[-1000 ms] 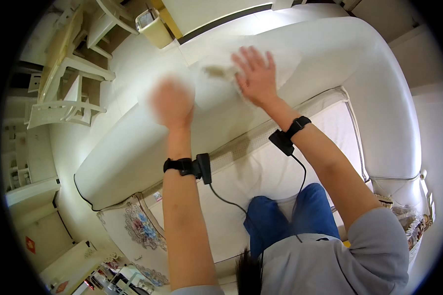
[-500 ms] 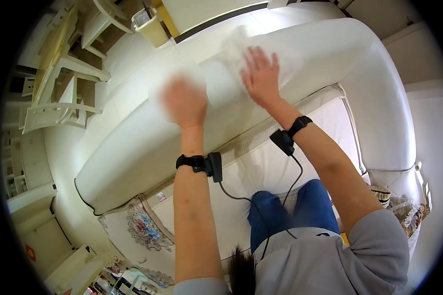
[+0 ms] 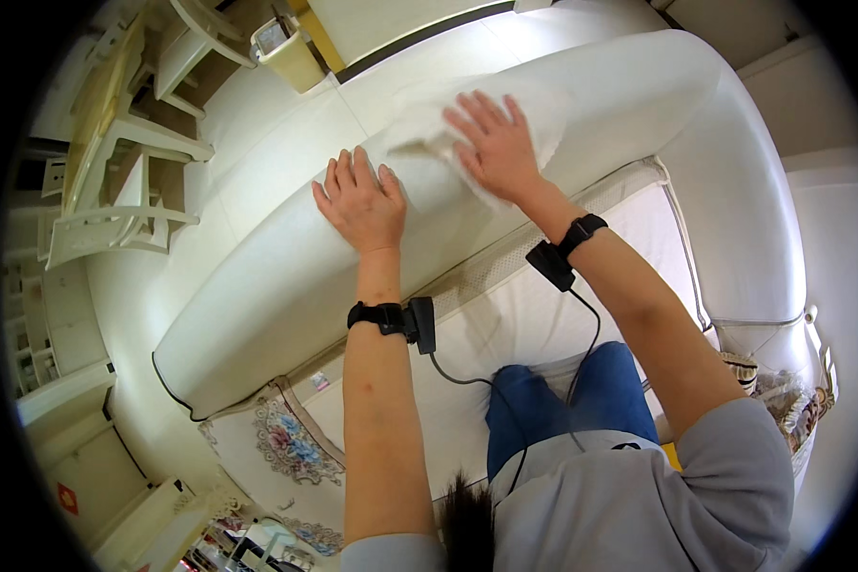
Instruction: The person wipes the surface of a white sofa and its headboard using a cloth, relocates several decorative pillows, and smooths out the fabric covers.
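The left hand (image 3: 360, 203) lies flat, fingers spread, palm down on the rounded top of a white sofa back (image 3: 257, 286). The right hand (image 3: 491, 143) is also open with fingers spread, pressing a white cloth (image 3: 419, 129) against the same sofa back, a little further along and just beside the left hand. The cloth is bunched under and ahead of the fingers. Both wrists carry black bands with small black boxes and cables. Below the hands is the pale seat cushion (image 3: 534, 324), and the person's knee in blue jeans (image 3: 543, 410). White chairs (image 3: 133, 181) and a small bin (image 3: 286, 52) stand on the tiled floor beyond the sofa
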The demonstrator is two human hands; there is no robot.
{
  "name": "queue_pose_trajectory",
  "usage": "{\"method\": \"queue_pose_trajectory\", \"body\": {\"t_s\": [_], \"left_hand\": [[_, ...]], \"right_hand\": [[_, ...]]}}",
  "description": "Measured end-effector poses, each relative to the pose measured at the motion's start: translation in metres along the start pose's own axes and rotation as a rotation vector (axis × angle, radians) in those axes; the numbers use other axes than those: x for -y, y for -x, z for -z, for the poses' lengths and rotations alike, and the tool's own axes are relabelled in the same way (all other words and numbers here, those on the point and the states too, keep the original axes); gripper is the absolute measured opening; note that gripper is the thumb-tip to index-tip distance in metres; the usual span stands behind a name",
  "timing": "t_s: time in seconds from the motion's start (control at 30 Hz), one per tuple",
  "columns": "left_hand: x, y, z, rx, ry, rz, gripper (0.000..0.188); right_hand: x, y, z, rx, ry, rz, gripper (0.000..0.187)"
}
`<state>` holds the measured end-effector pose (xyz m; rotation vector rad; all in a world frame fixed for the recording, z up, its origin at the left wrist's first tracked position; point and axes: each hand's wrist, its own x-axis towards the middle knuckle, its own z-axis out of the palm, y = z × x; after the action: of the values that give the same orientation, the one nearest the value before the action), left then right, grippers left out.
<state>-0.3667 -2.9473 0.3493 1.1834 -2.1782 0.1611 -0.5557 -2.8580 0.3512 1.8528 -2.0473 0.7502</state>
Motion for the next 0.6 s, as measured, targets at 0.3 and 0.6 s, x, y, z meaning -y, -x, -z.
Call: {"method": "queue_pose_trajectory", "body": {"t_s": [0.3, 0.6], "left_hand": [[0.001, 0.0, -0.002, -0.042, -0.036, -0.028, 0.034], [0.0, 0.001, -0.008, -0.011, 0.019, 0.031, 0.034]], "right_hand": [[0.009, 0.029, -0.012, -0.107, 0.045, -0.095, 0.048], [0.001, 0.047, -0.026, -0.09, 0.032, -0.117, 0.062]]}}
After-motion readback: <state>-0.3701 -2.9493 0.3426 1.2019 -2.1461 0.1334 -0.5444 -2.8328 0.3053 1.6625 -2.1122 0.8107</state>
